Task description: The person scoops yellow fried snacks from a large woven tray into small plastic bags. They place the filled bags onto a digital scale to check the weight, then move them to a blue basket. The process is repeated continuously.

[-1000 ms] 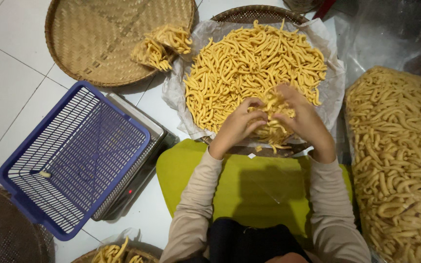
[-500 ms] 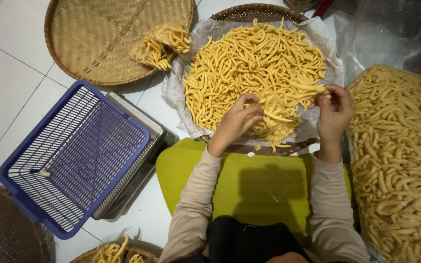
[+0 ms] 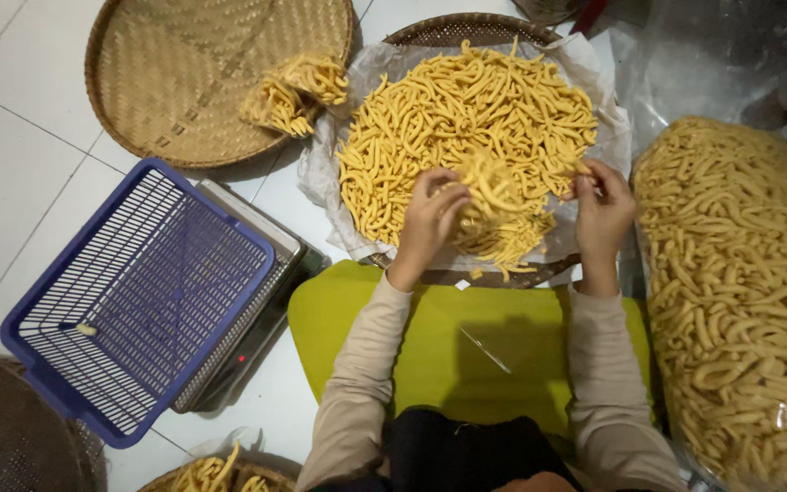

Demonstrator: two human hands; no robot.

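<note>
1. The bunch of yellow snack sticks (image 3: 489, 205) sits lifted above the near edge of the heap of sticks (image 3: 466, 118), right at your left fingertips.
2. Your left hand (image 3: 430, 219) curls thumb and fingers around that bunch, clamped on it, wrist bent upward, forearm rising straight from your lap.
3. Your right hand (image 3: 605, 208) stands well apart from the bunch, fingers drawn together and pinching a few sticks at the heap's right edge, palm turned inward.
4. Beneath both sets of fingers lies the paper-lined woven tray (image 3: 480, 27) carrying the heap.
5. Beyond your right fingers lies a clear bag of sticks (image 3: 740, 301); beyond your left, a blue wire basket (image 3: 129, 301) and a round bamboo tray (image 3: 175, 73).
</note>
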